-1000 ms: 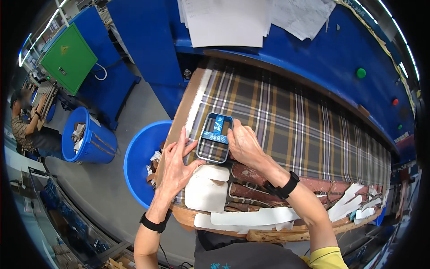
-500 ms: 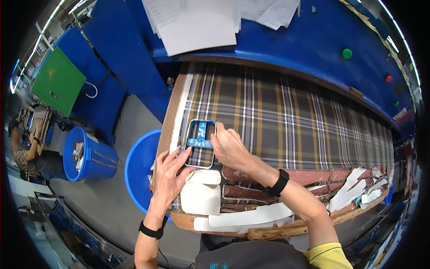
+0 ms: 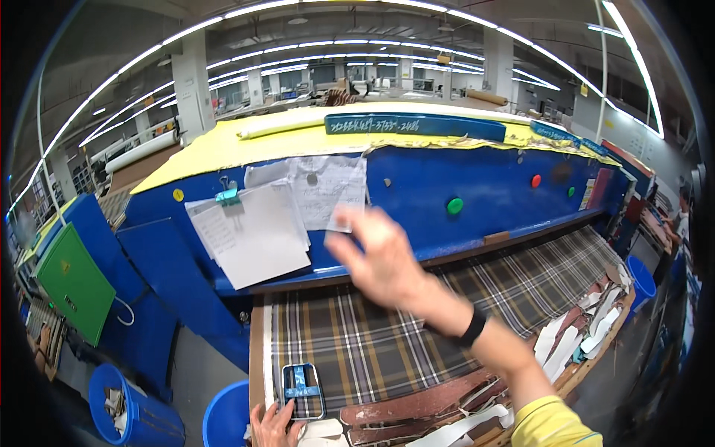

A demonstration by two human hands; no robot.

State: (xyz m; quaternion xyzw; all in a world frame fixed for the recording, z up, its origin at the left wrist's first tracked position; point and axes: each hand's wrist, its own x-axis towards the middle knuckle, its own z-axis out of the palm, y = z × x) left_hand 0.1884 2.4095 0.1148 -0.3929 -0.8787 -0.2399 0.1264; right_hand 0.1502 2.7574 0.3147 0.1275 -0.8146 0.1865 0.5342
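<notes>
On plaid fabric lies a cutting die, a rounded rectangular metal frame with blue crosspieces. My left hand rests at its near left corner, fingers spread, the fingertips at or on the frame. In front of the blue machine, my right hand is lifted above the fabric, blurred by motion. Its thumb and forefinger are apart and nothing shows in them. Behind the raised fingers a pinned paper sheet hangs; whether they touch it I cannot tell.
The machine's blue front bears a green button, a red button and clipped papers. White offcuts and reddish strips line the near edge. Blue bins stand at the left; a person is at the far right.
My right hand has left the die and risen up toward the machine's front. My left hand stays by the die. The view has tilted up, showing more of the machine and hall.
</notes>
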